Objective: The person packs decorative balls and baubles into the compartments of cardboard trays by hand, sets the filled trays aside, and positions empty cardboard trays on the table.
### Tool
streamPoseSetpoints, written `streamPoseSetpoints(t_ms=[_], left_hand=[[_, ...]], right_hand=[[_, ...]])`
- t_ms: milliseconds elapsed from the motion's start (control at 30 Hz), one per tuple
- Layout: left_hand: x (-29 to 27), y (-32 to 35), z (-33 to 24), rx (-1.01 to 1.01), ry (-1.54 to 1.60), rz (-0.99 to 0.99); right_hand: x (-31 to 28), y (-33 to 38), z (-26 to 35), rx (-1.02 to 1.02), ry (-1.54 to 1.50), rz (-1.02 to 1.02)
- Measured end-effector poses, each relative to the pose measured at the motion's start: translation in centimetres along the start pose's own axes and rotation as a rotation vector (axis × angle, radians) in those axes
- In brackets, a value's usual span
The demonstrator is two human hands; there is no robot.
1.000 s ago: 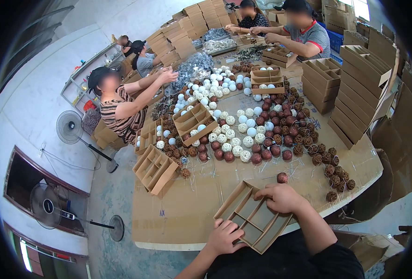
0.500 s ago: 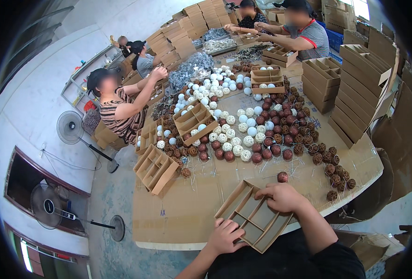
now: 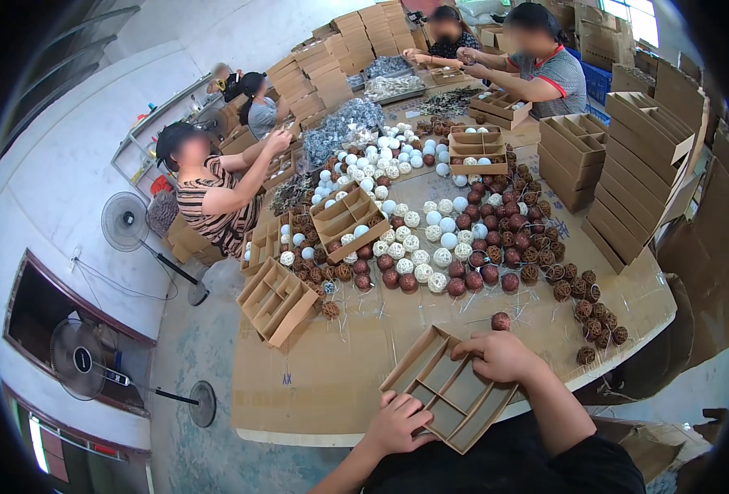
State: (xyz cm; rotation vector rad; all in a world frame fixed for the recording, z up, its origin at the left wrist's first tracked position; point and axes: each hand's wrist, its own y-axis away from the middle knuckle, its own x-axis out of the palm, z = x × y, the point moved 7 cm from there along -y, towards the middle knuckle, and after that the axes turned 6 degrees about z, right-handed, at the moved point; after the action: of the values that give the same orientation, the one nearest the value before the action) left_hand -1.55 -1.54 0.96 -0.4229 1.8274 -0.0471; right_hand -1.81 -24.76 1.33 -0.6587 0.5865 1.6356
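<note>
A shallow divided cardboard box (image 3: 451, 391) lies tilted at the table's near edge, its visible compartments holding nothing. My left hand (image 3: 397, 422) grips its near left side, fingers over the rim and thumb along the outer wall. At the far right side my right hand (image 3: 496, 354) has its fingers bent down into the box, against a cardboard divider; the fingertips are partly hidden. A single dark red glittery ball (image 3: 501, 321) sits on the table just beyond my right hand.
Piled mid-table are white balls (image 3: 437, 282), dark red balls and brown woven balls (image 3: 585, 309). Other divided boxes (image 3: 275, 306) stand left and among them. Stacked boxes (image 3: 640, 165) rise at the right. Co-workers (image 3: 208, 185) work along the left and far sides.
My hands and the box hold almost the same place; the right hand has shifted very slightly. The view has tilted a little. Across the table, co-workers' hands have moved slightly.
</note>
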Motion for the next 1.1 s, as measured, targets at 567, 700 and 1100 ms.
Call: streamPoseSetpoints(t_ms=[567,700,1100], left_hand=[[0.09,0.14,0.03,0.008,0.015,-0.008],[0.09,0.11,0.1,-0.001,0.025,-0.005],[0.19,0.18,-0.02,0.001,-0.013,-0.013]], right_hand=[[0.09,0.08,-0.05,-0.001,-0.005,0.004],[-0.12,0.07,0.09,0.009,-0.02,0.01],[-0.04,0.15,-0.07,0.016,-0.004,0.005]])
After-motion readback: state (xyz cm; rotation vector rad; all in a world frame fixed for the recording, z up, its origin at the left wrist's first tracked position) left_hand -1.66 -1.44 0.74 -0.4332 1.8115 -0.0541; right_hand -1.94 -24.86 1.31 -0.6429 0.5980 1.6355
